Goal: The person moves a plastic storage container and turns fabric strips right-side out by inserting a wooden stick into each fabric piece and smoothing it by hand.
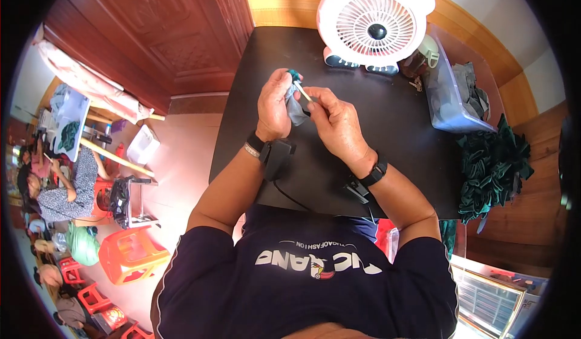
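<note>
Above the dark table (260, 54), my left hand (273, 108) pinches a small bunch of dark green fabric (293, 74) between its fingers and thumb. A pale grey-blue cloth (295, 110) hangs below that bunch, between my two hands. In my right hand (337, 120), the closed thumb and fingers grip a thin pale stick (302, 91), its far end reaching up to the green fabric. Something small and dark shows beside my right fingertips; I cannot make out what it is. Both wrists wear black bands.
A white fan (376, 31) stands at the table's back. To its right is a clear plastic bin (440, 88) with grey cloth inside. Ruffled dark green fabric (493, 169) hangs at the right edge. Orange-red stools (130, 257) and other people (75, 184) are off to the left.
</note>
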The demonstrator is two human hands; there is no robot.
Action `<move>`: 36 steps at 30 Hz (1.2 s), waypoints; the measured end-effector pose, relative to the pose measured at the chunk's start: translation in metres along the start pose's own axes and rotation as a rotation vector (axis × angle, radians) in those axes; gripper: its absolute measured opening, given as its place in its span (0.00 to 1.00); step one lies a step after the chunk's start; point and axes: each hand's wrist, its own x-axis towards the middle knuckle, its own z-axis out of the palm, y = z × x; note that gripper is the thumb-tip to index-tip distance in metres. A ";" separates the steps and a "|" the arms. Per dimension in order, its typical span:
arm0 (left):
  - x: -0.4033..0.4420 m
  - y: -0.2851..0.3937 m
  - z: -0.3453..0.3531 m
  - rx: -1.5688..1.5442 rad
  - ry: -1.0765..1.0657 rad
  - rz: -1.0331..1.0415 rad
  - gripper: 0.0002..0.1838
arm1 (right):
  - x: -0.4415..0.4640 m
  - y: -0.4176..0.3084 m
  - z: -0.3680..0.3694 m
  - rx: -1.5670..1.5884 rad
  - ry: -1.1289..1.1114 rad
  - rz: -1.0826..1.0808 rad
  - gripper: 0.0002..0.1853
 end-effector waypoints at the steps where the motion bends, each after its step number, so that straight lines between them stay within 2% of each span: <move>1: 0.000 0.001 0.000 -0.028 0.049 0.017 0.12 | -0.002 -0.003 0.000 -0.010 -0.013 0.002 0.12; 4: 0.006 0.009 -0.005 -0.049 0.092 0.073 0.12 | -0.003 -0.003 0.002 -0.004 -0.050 0.042 0.14; 8: 0.003 0.008 0.001 -0.092 0.075 -0.025 0.13 | -0.002 0.000 0.000 0.000 -0.073 0.102 0.15; 11: 0.002 0.006 0.001 -0.038 0.026 -0.019 0.13 | -0.001 0.002 0.000 -0.012 -0.067 0.080 0.14; 17: -0.003 0.000 0.005 0.278 -0.108 0.135 0.15 | -0.001 0.004 -0.001 -0.031 -0.054 0.050 0.15; 20: -0.013 -0.002 0.019 0.403 -0.078 0.112 0.16 | 0.001 -0.002 0.000 0.047 0.003 0.127 0.18; 23: -0.020 -0.004 0.029 0.412 -0.079 0.092 0.17 | 0.001 -0.008 -0.004 0.071 0.044 0.151 0.17; 27: -0.016 -0.012 0.023 0.313 -0.182 0.085 0.18 | 0.004 0.004 -0.002 0.051 0.078 0.054 0.16; 30: -0.017 -0.004 0.025 0.241 -0.180 0.004 0.17 | 0.009 0.005 -0.007 0.017 0.120 -0.029 0.14; 33: -0.012 0.011 0.027 0.276 -0.062 0.117 0.15 | 0.010 0.003 -0.013 -0.025 0.029 -0.020 0.13; 36: 0.000 0.014 0.008 0.542 -0.204 0.198 0.13 | 0.007 0.012 -0.010 -0.092 -0.028 -0.023 0.11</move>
